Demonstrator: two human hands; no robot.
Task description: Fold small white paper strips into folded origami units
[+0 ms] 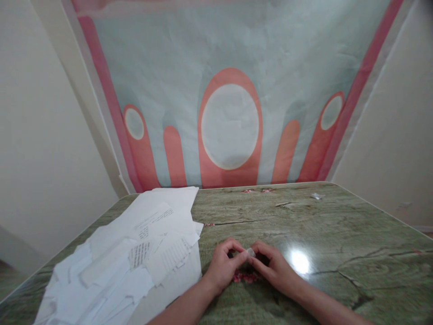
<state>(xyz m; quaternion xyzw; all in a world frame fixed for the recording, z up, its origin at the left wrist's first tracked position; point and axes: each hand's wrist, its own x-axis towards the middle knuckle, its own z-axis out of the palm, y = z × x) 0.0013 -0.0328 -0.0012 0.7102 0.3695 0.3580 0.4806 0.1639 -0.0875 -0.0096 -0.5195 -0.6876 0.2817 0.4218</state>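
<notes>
Scrap — one, between two hands

We count one left hand and one right hand, one small piece between them, one bench, one left-side paper pile and one far-right scrap. On one backdrop we count three white ovals and five orange columns.

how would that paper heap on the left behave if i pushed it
The paper heap would probably spread rather than slide as one, since its sheets overlap untidily. Each looks thin, so likely light and floppy.
</notes>
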